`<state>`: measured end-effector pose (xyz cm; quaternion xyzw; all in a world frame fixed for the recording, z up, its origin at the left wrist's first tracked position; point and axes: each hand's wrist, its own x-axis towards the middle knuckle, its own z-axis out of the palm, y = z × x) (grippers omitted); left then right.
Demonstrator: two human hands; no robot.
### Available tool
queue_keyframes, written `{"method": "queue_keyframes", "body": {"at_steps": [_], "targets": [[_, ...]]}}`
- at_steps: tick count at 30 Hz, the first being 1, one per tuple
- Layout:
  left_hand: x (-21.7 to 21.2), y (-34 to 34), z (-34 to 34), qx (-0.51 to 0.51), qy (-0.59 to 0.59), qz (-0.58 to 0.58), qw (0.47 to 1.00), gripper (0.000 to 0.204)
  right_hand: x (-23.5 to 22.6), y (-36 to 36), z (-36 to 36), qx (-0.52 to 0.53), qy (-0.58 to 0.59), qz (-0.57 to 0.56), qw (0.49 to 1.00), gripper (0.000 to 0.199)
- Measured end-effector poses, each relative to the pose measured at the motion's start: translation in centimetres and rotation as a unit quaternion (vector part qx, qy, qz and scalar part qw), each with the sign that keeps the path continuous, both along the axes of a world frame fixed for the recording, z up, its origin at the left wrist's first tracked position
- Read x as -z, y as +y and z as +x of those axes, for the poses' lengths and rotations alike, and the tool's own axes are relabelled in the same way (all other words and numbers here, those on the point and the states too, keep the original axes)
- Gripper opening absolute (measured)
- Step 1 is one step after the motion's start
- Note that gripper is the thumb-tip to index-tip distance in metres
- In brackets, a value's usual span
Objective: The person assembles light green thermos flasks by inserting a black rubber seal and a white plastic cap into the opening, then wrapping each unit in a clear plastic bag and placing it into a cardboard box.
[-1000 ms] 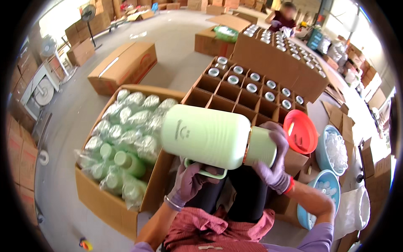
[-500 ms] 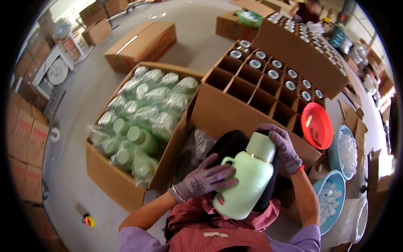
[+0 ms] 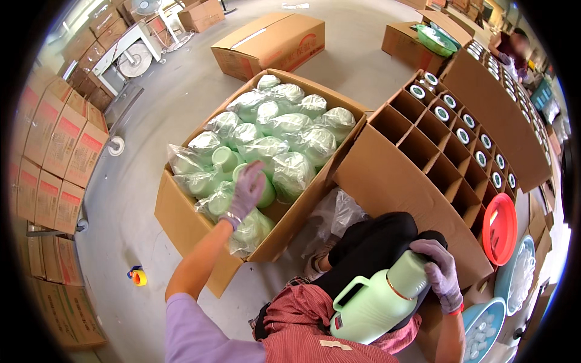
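A pale green vacuum jug with a side handle lies tilted across my lap. My right hand is closed round the top of its cup-shaped lid. My left hand reaches into an open carton at the left, fingers stretched over an unwrapped pale green jug; whether they touch it is unclear. Another bare jug top stands beside it. Around them are several similar jugs in clear plastic bags.
A divided carton at the right holds several white-topped glass liners. A red bowl stands beside it, near blue basins of small plastic parts. A closed carton sits behind, tape lies on the floor, and another person is far right.
My left hand has left the jug on my lap and moved forward into the carton of bagged jugs. My right hand stays on the lid. The view has turned left.
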<state>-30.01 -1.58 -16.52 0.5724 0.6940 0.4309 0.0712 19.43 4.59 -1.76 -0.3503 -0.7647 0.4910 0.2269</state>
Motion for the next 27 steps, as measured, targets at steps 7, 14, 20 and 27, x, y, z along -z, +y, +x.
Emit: {"method": "queue_keyframes", "body": {"at_steps": [7,14,20,27], "targets": [[9.8,5.3,-16.4,-0.208,0.145,-0.051,0.966,0.035,0.2,-0.2,-1.4,0.028,-0.01,-0.071,0.997,0.071],[16.0,7.0,-24.3,-0.328,0.131,-0.259,0.899,0.06,0.8,1.6,-1.0,0.019,-0.014,-0.123,0.992,0.043],[12.0,8.5,-23.9,-0.36,0.092,-0.376,0.849,0.055,1.4,1.5,-1.5,0.034,-0.001,-0.17,0.985,0.04],[14.3,8.9,-24.3,-0.356,0.064,-0.356,0.861,0.053,1.1,1.3,-2.5,0.055,-0.014,-0.2,0.978,0.046]]}}
